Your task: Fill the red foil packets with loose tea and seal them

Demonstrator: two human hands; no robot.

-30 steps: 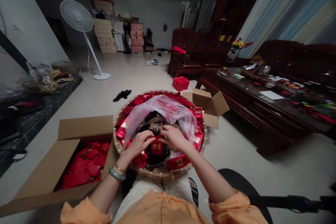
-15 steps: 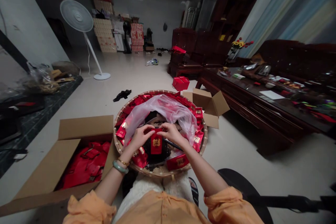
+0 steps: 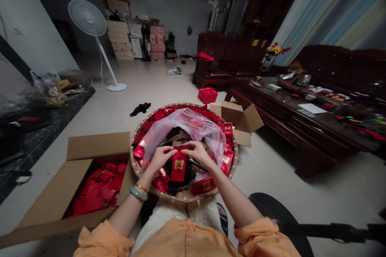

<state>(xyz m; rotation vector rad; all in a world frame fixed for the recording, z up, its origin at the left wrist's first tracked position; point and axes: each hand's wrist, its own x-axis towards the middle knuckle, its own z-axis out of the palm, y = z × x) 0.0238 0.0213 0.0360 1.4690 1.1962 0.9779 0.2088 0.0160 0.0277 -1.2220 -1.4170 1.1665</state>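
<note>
The packet (image 3: 178,166), red with a gold label, is over the near half of the basket (image 3: 188,199), its label turned toward the person. Both hands are close together at its top edge: the left hand (image 3: 162,158) pinches one top corner between thumb and fingers, and the right hand (image 3: 196,151) pinches the other. A dark rod (image 3: 197,164) shows beneath the right hand, inside the basket; whether the hand touches it, I cannot tell.

Behind the packet, dark loose bits (image 3: 189,174) fill the basket's middle. A filmy bag (image 3: 199,122) arches across the basket's far half, and more red packets (image 3: 163,180) lie around the inside of its rim.

Just left of the basket stands an open carton (image 3: 98,146) heaped with red pouches (image 3: 99,188). A smaller open box (image 3: 241,120) is just beyond the basket's far right edge, with a red box (image 3: 208,95) on the floor behind the basket. A black bundle (image 3: 140,109) lies past the basket's far left edge. Farther off on that side stands a white fan (image 3: 88,18); right of the basket runs a dark table (image 3: 271,106).
</note>
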